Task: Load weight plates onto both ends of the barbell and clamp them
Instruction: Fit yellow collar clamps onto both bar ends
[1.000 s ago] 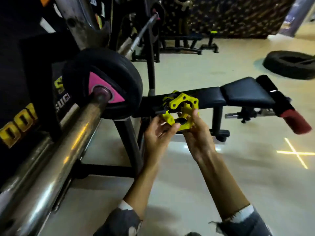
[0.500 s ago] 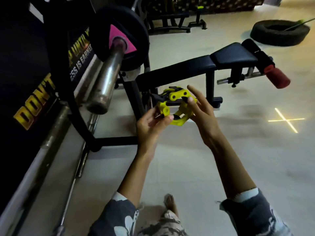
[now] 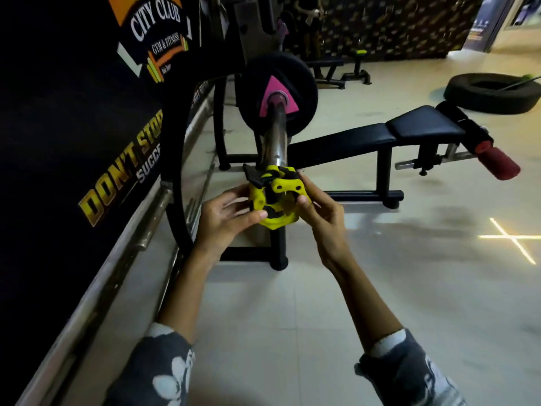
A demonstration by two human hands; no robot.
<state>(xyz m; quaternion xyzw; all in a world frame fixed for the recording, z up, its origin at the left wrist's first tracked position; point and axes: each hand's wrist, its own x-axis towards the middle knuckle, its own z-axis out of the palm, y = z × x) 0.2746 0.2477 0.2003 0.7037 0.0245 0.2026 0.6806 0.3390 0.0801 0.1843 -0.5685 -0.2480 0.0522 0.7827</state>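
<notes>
A yellow and black barbell clamp (image 3: 273,197) is held in front of the near end of the steel barbell sleeve (image 3: 274,133). My left hand (image 3: 227,219) grips its left side and my right hand (image 3: 317,206) grips its right side. The clamp's black lever sticks out at its upper left. Farther up the sleeve sits a black weight plate (image 3: 295,83) with a pink triangular mark around the bar hole. The clamp covers the tip of the sleeve, so I cannot tell whether it is on the bar.
A black bench (image 3: 366,139) with a red foot roller (image 3: 497,162) stands right of the bar. The black rack frame (image 3: 172,177) and a wall banner (image 3: 111,118) are on the left. A tyre (image 3: 494,92) lies far right on the tiled floor.
The view has swung so the bar end now points at me. Both hands have carried the clamp up to the tip of the sleeve.
</notes>
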